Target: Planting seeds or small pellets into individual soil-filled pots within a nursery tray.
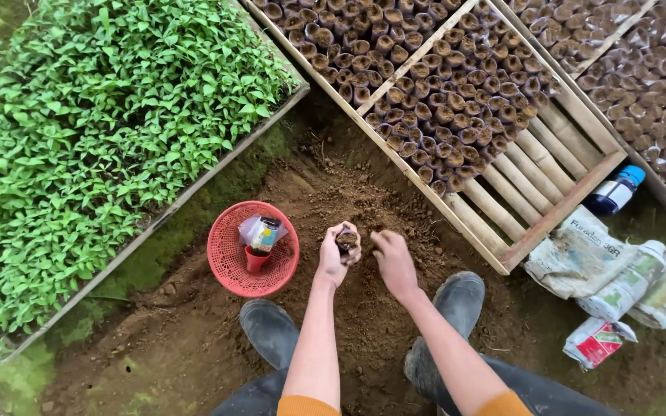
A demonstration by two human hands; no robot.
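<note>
My left hand (335, 254) is curled around a small soil-filled seedling pot (346, 240), held upright above a mound of loose brown soil (348, 192). My right hand (392, 262) hovers just to the right of it, palm down, fingers bent together close to the soil; whether it holds earth is hidden. Both hands are in front of my two dark rubber boots (271, 331). Beyond the soil, a wooden-framed tray (395, 158) holds several rows of the same small filled pots (456, 100).
A red plastic basket (233, 270) with a small bag and a packet lies left of my hands. A dense bed of green seedlings (94, 131) fills the left. White bottles (630, 285), a dark blue-capped bottle (614, 192) and crumpled packets (595, 340) lie at the right.
</note>
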